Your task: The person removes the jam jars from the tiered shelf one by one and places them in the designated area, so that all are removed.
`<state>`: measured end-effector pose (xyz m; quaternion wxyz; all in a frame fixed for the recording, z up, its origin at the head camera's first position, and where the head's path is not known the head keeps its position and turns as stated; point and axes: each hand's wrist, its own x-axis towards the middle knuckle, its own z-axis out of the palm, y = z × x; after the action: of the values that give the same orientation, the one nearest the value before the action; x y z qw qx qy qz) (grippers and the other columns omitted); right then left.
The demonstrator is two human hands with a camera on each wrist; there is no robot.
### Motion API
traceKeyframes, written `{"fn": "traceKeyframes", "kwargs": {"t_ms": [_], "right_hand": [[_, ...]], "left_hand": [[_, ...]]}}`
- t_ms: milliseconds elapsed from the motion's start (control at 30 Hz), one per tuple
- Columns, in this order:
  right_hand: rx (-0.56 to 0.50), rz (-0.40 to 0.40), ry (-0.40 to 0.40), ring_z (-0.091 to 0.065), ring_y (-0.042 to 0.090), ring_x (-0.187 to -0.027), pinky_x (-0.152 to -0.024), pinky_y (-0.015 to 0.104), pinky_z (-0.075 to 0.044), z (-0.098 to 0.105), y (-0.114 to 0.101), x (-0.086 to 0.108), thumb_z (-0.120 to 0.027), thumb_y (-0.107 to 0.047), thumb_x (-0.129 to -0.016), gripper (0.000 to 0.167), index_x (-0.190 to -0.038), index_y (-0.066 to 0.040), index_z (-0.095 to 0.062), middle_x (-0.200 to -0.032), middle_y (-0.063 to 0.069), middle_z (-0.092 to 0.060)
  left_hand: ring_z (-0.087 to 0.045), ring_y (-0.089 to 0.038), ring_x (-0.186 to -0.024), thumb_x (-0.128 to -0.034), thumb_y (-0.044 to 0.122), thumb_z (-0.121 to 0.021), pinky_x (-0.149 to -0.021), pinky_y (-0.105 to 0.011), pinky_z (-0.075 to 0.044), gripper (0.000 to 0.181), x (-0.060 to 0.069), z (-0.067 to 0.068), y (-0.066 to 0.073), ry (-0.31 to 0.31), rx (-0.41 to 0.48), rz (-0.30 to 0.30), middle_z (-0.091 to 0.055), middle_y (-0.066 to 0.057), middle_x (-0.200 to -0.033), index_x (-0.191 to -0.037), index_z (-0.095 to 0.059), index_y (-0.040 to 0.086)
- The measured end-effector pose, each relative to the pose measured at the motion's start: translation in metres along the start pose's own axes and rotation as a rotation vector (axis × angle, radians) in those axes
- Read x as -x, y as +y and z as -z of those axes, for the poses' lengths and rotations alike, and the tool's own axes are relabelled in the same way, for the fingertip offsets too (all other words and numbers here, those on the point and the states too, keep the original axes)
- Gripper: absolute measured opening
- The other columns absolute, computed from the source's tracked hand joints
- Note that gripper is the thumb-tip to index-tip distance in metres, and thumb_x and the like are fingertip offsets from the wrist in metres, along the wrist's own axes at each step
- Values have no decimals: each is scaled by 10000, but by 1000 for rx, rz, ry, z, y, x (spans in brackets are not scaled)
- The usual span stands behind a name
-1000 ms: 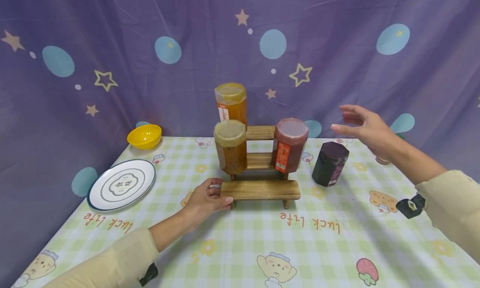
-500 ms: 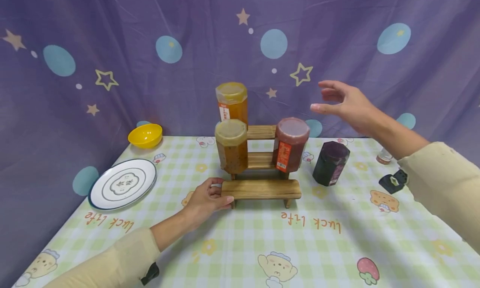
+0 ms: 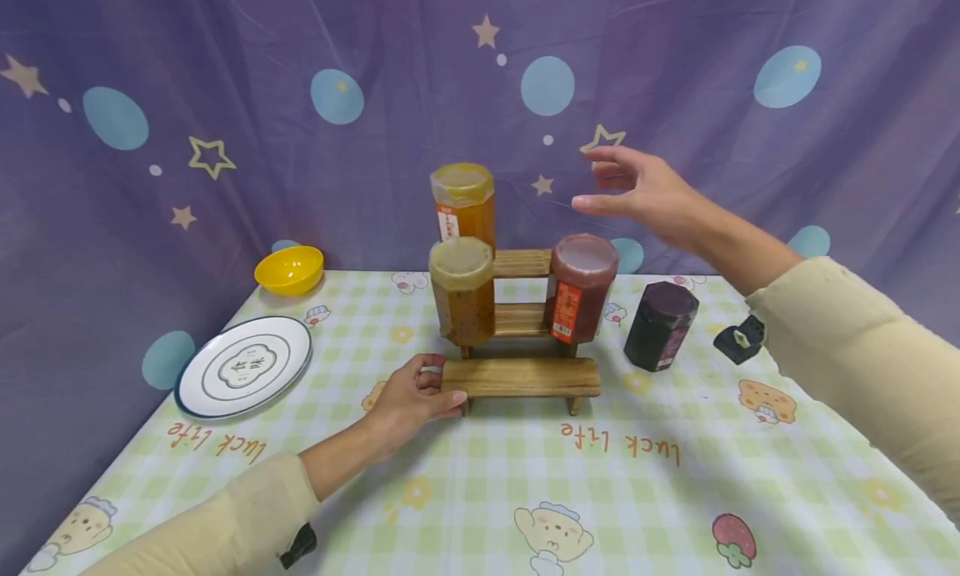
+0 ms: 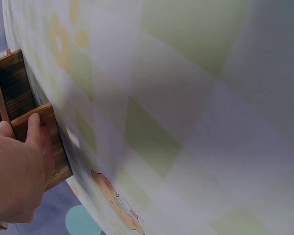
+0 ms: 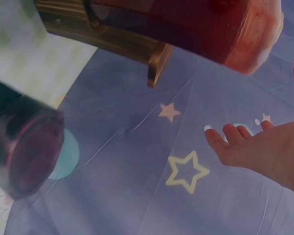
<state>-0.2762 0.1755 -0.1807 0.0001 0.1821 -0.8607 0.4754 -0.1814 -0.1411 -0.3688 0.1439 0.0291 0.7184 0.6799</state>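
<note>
A three-step wooden display rack (image 3: 522, 378) stands mid-table. My left hand (image 3: 408, 403) grips the left end of its lowest step, thumb in front and fingers behind; the left wrist view shows the fingers on the wood. An orange jar (image 3: 474, 217) sits at the left of the top step, partly hidden by an amber jar (image 3: 465, 297) on the middle step. At that step's right end is a red jar (image 3: 583, 291). Above and to the right of the red jar, my right hand (image 3: 652, 194) hangs in the air, fingers spread from the thumb, holding nothing.
A dark purple jar (image 3: 662, 328) stands on the table right of the rack. At the left are a white plate (image 3: 202, 393) and a yellow bowl (image 3: 290, 272). A purple curtain (image 3: 360, 192) hangs behind the checked tablecloth (image 3: 480, 476).
My right hand has moved left and upward, from above the dark purple jar to beside and above the red jar. The left hand and the rack have stayed put.
</note>
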Motion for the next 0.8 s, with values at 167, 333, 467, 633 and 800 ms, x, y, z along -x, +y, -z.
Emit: {"fn": "traceKeyframes", "kwargs": {"t_ms": [167,333,467,633,800], "right_hand": [[9,5,-25,-352,280,-1365,-1136,479,-339,-10,-8,-8,-757,-298,-840,786,-1491,-163,-339,-1487,131,-372],[2,3,-47,-353,268,-1366,-1141,472,-336,-15,-9,-9,-766,-298,-834,788,-1487,-163,-346,-1483,127,-375],[-1,10,-47,-359,271,-1361,-1142,477,-329,-18,-9,-9,-763,-293,-835,778,-1482,-157,-354,-1474,132,-384],[14,24,-63,-350,273,-1367,-1142,469,-332,-24,-13,-14,-760,-301,-836,788,-1490,-163,-343,-1484,125,-373],[38,27,-84,-351,262,-1361,-1132,445,-358,-30,-18,-23,-763,-317,-833,808,-1498,-176,-328,-1479,110,-374]], "left_hand": [[-646,-288,-928,-859,-46,-682,-901,-421,-573,591,1,0,0,15,1,5,-572,-187,-1073,-1354,-361,-23],[-645,-296,-936,-858,-40,-685,-900,-423,-574,597,0,-1,0,17,-6,8,-574,-205,-1097,-1358,-360,-22],[-646,-299,-935,-856,-42,-687,-893,-418,-577,597,0,-1,-1,20,-10,9,-575,-212,-1102,-1356,-362,-21],[-643,-310,-941,-856,-45,-686,-893,-415,-577,594,-1,-1,-1,20,-9,9,-571,-204,-1089,-1355,-364,-19],[-642,-301,-928,-859,-50,-681,-895,-421,-576,595,-1,-2,-1,21,3,8,-565,-200,-1084,-1359,-361,-24]]}}
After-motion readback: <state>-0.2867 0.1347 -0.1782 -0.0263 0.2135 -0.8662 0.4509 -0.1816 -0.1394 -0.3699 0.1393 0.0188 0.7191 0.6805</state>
